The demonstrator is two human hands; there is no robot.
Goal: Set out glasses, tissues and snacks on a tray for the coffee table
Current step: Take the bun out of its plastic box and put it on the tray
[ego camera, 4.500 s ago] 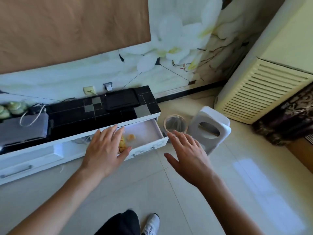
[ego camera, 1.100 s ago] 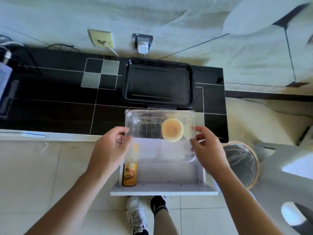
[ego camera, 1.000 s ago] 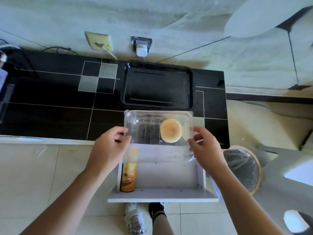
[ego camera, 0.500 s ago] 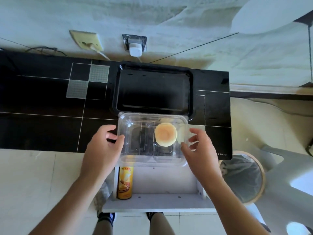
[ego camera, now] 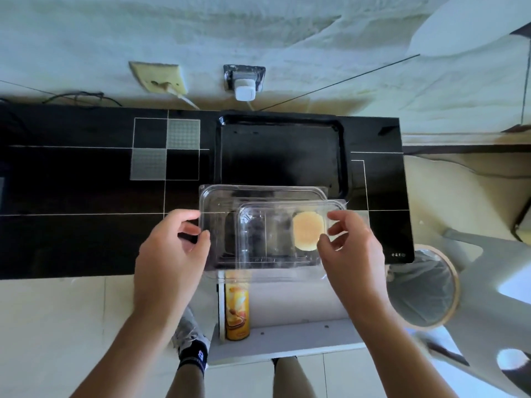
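Observation:
A clear plastic snack box [ego camera: 258, 225] with one round yellow cake [ego camera: 308, 231] inside rests on the black cabinet top, just in front of an empty black tray [ego camera: 281, 155]. The box's lid [ego camera: 281, 208] sits askew, shifted right of the base. My left hand [ego camera: 172, 251] grips the box's left edge. My right hand [ego camera: 353, 248] pinches the lid's right edge beside the cake. Below the box, a yellow can of crisps [ego camera: 237, 308] lies in the open white drawer [ego camera: 287, 340].
A wicker-rimmed bin [ego camera: 425, 291] lined with a bag and a white plastic stool [ego camera: 488, 297] stand on the floor to the right. Wall sockets [ego camera: 244, 81] with plugs sit behind the black cabinet top [ego camera: 86, 196]. My feet are under the drawer.
Both hands lifted the snack box out of the drawer and carried it forward onto the cabinet top by the tray. The lid now sits offset to the right of the base.

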